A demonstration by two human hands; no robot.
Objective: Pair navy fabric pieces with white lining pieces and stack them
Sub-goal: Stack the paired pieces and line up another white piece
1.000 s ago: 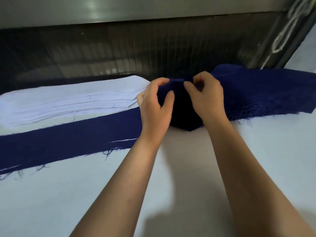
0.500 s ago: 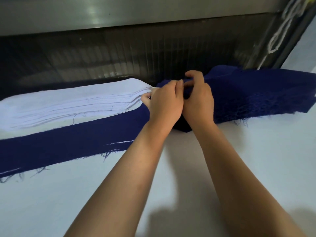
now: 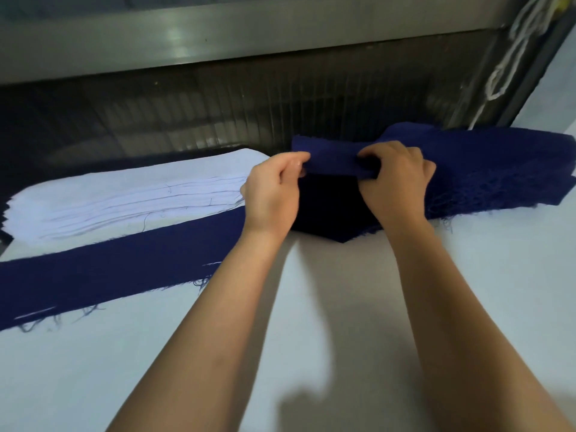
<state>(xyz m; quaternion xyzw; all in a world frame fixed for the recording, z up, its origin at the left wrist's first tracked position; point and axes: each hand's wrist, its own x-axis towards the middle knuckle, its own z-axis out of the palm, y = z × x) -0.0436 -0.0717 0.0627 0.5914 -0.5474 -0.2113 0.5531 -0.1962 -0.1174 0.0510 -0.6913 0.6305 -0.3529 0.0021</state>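
Head view: my left grip [image 3: 271, 188] and right grip [image 3: 396, 182] both pinch the left end of the top navy piece [image 3: 330, 160], raised off the navy pile [image 3: 498, 169] at the far right of the table [image 3: 93, 369]. Its long axis runs left-right, with the free end pointing left toward the white lining stack [image 3: 124, 194]. One navy strip [image 3: 109, 269] lies flat in front of that stack. Both piles look thick, so I judge that most of the pairing remains.

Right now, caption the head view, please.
Left hand and right hand pinch a navy strip over the navy pile beside white linings.
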